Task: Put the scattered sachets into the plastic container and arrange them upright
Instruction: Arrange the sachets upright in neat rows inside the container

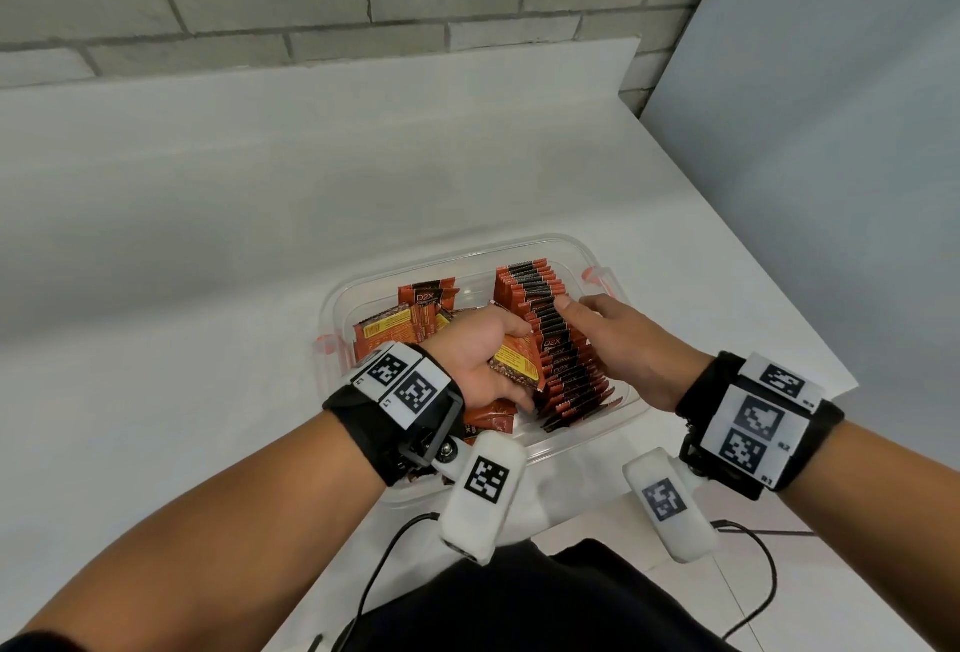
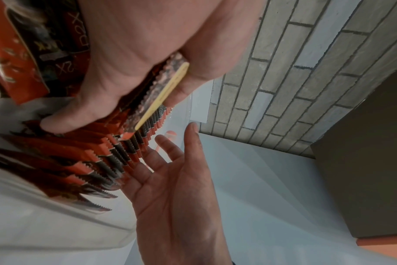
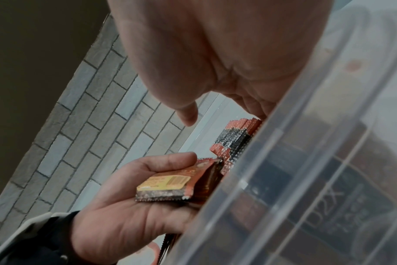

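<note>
A clear plastic container point(image 1: 582, 248) stands on the white counter. A long row of upright red-and-black sachets point(image 1: 550, 318) fills its right side; loose sachets point(image 1: 405, 324) lie in its left side. My left hand point(image 1: 498, 360) is over the container's middle and grips a sachet point(image 1: 519, 357) with a yellow label between thumb and fingers, right beside the row. The left wrist view shows the sachet point(image 2: 156, 96) edge-on above the row point(image 2: 125, 152). My right hand point(image 1: 592, 324) rests straight fingers on the row's right side and holds nothing; its open palm point(image 2: 170, 179) faces the row.
The container's clear near wall point(image 3: 306, 161) fills the right wrist view. The white counter point(image 1: 208, 235) runs left and back to a grey brick wall point(image 1: 311, 1). A pale panel point(image 1: 831, 105) stands at the right. Cables point(image 1: 384, 563) hang below the counter's front edge.
</note>
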Action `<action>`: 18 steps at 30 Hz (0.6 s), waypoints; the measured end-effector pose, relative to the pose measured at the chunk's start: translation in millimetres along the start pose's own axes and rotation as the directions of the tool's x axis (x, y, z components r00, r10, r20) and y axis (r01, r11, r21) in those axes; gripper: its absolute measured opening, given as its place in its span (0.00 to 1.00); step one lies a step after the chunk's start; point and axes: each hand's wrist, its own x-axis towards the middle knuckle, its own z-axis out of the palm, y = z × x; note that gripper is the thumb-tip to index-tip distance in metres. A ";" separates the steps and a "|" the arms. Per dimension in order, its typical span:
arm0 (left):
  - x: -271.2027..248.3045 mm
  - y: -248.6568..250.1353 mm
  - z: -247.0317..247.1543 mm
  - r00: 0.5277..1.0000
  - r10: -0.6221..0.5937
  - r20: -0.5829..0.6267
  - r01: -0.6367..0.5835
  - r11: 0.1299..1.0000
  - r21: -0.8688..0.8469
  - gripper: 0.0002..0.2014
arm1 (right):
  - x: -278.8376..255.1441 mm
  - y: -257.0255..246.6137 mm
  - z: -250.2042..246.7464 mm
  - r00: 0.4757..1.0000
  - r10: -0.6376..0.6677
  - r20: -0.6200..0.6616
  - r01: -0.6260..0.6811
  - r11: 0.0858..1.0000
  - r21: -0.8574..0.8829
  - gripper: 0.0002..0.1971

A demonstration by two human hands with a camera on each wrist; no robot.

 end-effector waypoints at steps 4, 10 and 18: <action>-18.9 11.7 -5.9 0.994 0.108 -0.026 -0.106 0.992 0.069 0.11 | -17.0 -10.5 -2.2 0.999 -0.043 0.010 0.044 0.997 -0.066 0.35; -68.2 42.6 -54.3 0.890 0.456 0.029 -0.455 0.890 -0.019 0.15 | -43.0 -30.4 -9.5 0.974 -0.223 0.026 0.222 0.941 -0.254 0.29; -85.6 54.3 -134.9 0.806 0.569 -0.165 -0.549 0.822 0.152 0.07 | -23.4 -75.6 49.9 0.962 -0.210 0.173 0.267 0.856 -0.442 0.17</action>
